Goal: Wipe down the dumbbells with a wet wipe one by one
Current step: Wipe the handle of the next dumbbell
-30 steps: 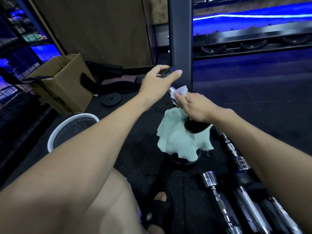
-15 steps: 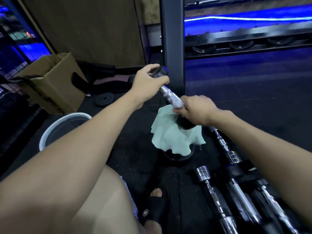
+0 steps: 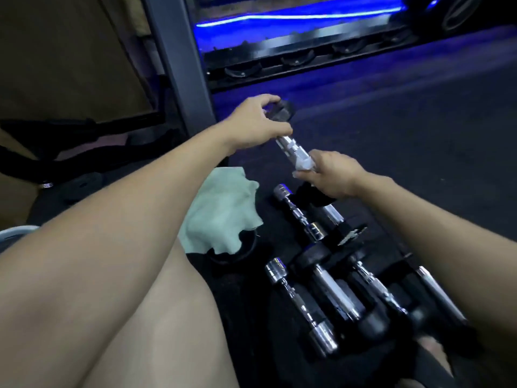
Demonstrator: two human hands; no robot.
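Head view shows your left hand (image 3: 258,126) curled over the far black end of a dumbbell (image 3: 293,148), gripping it at about 12 o'clock from the centre of the frame. The dumbbell slants from that end down toward 4 o'clock, its chrome handle bare between your two hands and held clear of the floor. Your right hand (image 3: 331,176) is wrapped round the near part of the handle, pinching a white wipe (image 3: 303,166) against the metal; the wipe bunches out at the 9 o'clock side of your fist. The dumbbell's near end is hidden behind that hand.

At 7 o'clock from the right hand, a pale green cloth (image 3: 221,214) lies draped over a dark round object on the floor, just beside your left forearm. At 5 to 6 o'clock, a cluster of other dumbbells (image 3: 330,289) and chrome bars lies side by side on the dark mat (image 3: 419,141), touching one another. A grey upright post (image 3: 181,65) stands at 11 o'clock, with a blue-lit rack (image 3: 307,54) running off toward 1 o'clock. A white bucket rim (image 3: 15,232) peeks in at 9 o'clock.
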